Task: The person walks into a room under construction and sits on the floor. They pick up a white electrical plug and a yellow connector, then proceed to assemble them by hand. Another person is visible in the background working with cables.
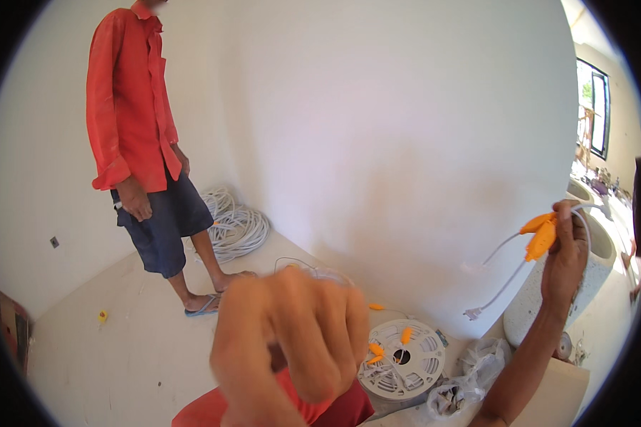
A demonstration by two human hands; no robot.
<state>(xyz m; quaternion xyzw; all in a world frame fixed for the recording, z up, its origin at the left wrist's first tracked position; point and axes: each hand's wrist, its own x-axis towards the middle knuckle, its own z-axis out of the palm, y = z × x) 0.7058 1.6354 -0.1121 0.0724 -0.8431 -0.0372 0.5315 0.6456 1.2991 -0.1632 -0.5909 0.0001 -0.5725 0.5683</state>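
Hollow cylinder (595,283), white reel (426,363), clear bag (488,358), and our right hand (565,260) gripping orange connectors (541,240)!
The speckled cylinder shows its mouth, contents hidden; the reel lies beside the bag, orange-ended cords (406,336) across it; greyish bits (449,401) we can't identify sit in the bag. Our left hand (292,338) curls, blurred, its grip impossible to tell; the connectors hang left of the cylinder's mouth, a white plug (472,313) dangling.

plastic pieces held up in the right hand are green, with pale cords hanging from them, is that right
The colour is wrong: the head view shows that the plastic pieces held up in the right hand are orange, with pale cords hanging from them.
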